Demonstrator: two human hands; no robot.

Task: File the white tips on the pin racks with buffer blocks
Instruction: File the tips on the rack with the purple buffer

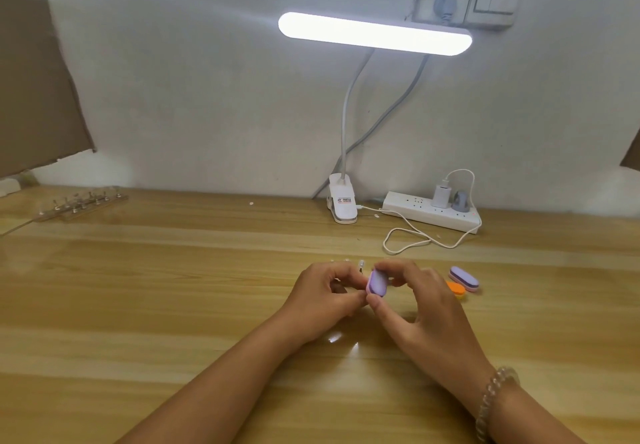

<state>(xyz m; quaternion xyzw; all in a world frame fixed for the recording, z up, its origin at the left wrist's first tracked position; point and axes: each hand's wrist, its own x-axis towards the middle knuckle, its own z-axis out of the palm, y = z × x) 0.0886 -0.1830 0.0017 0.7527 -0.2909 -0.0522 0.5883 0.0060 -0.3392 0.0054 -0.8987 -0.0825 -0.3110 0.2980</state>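
Observation:
My right hand pinches a small purple buffer block between thumb and fingers at the middle of the table. My left hand is closed around something small right beside the block; a pin with a white tip sticks up just above its fingers. What the left hand grips is mostly hidden by its fingers. A second purple buffer block and an orange one lie on the table just right of my right hand. Clear pin racks with several pins stand at the far left.
A clip-on desk lamp with a lit bar stands at the back of the wooden table. A white power strip with plugs and a looped white cable lie to its right. Brown cardboard leans at the far left.

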